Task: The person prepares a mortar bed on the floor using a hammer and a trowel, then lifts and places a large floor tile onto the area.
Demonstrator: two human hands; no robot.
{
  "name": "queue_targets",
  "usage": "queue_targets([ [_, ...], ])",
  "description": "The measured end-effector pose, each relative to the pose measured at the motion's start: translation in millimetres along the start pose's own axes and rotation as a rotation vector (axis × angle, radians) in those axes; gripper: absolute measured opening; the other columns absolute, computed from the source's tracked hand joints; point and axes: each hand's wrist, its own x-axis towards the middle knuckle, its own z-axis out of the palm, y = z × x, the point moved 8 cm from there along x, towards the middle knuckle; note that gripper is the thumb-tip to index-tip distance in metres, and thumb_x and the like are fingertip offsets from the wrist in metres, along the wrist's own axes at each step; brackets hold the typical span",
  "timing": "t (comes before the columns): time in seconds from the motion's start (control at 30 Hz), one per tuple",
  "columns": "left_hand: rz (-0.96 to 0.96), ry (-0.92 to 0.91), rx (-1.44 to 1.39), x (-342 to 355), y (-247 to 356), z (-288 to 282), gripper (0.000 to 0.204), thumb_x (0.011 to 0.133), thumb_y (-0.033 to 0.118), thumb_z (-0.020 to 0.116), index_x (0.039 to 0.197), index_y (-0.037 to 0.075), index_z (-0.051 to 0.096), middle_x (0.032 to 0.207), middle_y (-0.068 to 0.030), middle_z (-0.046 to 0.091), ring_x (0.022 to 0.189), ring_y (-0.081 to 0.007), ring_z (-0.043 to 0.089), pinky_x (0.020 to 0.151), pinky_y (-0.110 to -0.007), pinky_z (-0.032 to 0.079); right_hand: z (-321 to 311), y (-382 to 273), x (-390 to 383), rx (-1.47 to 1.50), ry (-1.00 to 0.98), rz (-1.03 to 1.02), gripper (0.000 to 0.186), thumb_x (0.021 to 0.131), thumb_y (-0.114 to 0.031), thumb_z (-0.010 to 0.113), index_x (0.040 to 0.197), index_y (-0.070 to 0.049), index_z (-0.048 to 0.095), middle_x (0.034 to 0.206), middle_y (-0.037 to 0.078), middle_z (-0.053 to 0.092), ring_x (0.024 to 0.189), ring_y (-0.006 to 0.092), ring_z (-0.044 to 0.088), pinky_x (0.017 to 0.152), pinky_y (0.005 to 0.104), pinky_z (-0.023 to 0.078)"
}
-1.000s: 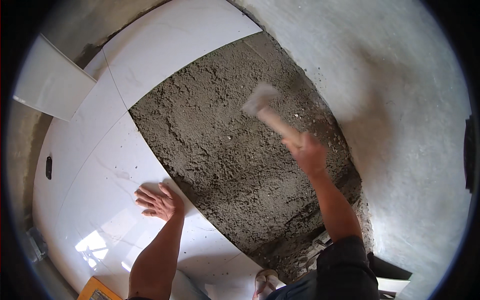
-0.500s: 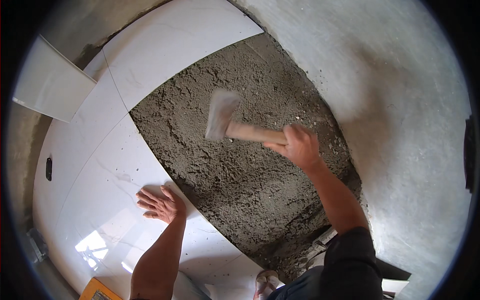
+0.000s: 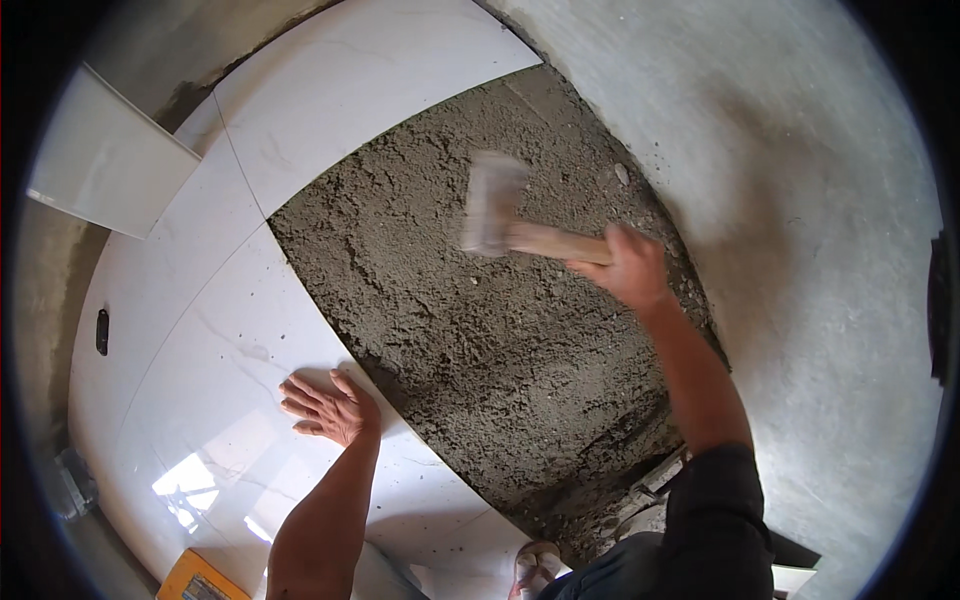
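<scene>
My right hand (image 3: 636, 268) is closed round the wooden handle of a mallet (image 3: 495, 205). The mallet's pale, thick head is smeared by motion and hangs over the grey mortar bed (image 3: 430, 330); whether it touches the mortar I cannot tell. My left hand (image 3: 333, 408) lies flat with fingers spread on a glossy white floor tile (image 3: 230, 340), close to the edge where the tile meets the rough mortar. Nothing is in that hand.
A bare concrete wall (image 3: 830, 300) rises on the right. A loose white tile (image 3: 115, 160) leans at the upper left. A small black object (image 3: 102, 332) lies on the tiles. At the lower left is an orange-yellow thing (image 3: 200, 580). My shoe (image 3: 538, 562) shows at the bottom.
The mallet and my right hand have moved right and slightly up across the picture, over the mortar. My left hand stays flat on the same tile. The whole view has shifted slightly.
</scene>
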Motion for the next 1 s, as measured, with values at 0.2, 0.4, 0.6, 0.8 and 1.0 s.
queue_targets([
  [0.2,0.044,-0.055,0.019,-10.0,19.0,2.2,0.075,0.091,0.056,0.023,0.146,0.009,0.003,0.153,-0.0094,-0.002,0.141,-0.0324,-0.004,0.109,-0.055,-0.002,22.3,120.6,-33.3,-0.209,0.081,0.472,0.069,0.077,-0.066,0.053,0.09,0.001,0.061,0.081,0.022,0.065,0.077,0.0384,0.064,0.07,0.0447,0.051],
  [0.4,0.008,-0.036,0.0,-2.8,4.5,-0.8,0.076,0.091,0.056,0.022,0.146,0.01,0.002,0.153,-0.009,-0.003,0.14,-0.0316,-0.006,0.109,-0.055,-0.004,-10.2,-41.2,16.1,0.041,0.063,-0.037,0.06,0.074,-0.06,0.063,0.084,-0.001,0.06,0.072,0.016,0.065,0.063,0.0324,0.064,0.06,0.04,0.053],
  [0.6,0.02,-0.081,0.009,-8.4,13.9,-1.5,0.075,0.091,0.056,0.022,0.146,0.009,0.003,0.153,-0.0087,-0.004,0.14,-0.0322,-0.006,0.109,-0.055,-0.004,8.4,100.6,24.3,-0.209,-0.162,0.522,0.061,0.078,-0.057,0.062,0.098,0.001,0.062,0.079,0.017,0.067,0.073,0.0324,0.066,0.069,0.0391,0.054],
  [0.8,0.003,-0.072,-0.009,-2.5,7.4,-1.4,0.076,0.091,0.056,0.021,0.146,0.008,0.003,0.153,-0.0091,-0.003,0.14,-0.0319,-0.006,0.109,-0.054,-0.005,17.9,-34.0,31.2,0.06,-0.175,0.211,0.059,0.079,-0.053,0.063,0.102,0.001,0.062,0.082,0.017,0.067,0.077,0.0296,0.066,0.072,0.0387,0.053],
  [1.0,0.03,-0.068,-0.055,-8.1,17.5,6.2,0.077,0.09,0.058,0.021,0.146,0.008,0.003,0.153,-0.0105,-0.003,0.14,-0.0323,-0.006,0.109,-0.054,-0.005,0.9,52.9,48.5,0.27,-0.021,0.089,0.06,0.078,-0.055,0.063,0.098,0.001,0.064,0.081,0.018,0.067,0.074,0.0289,0.066,0.069,0.0373,0.053],
])
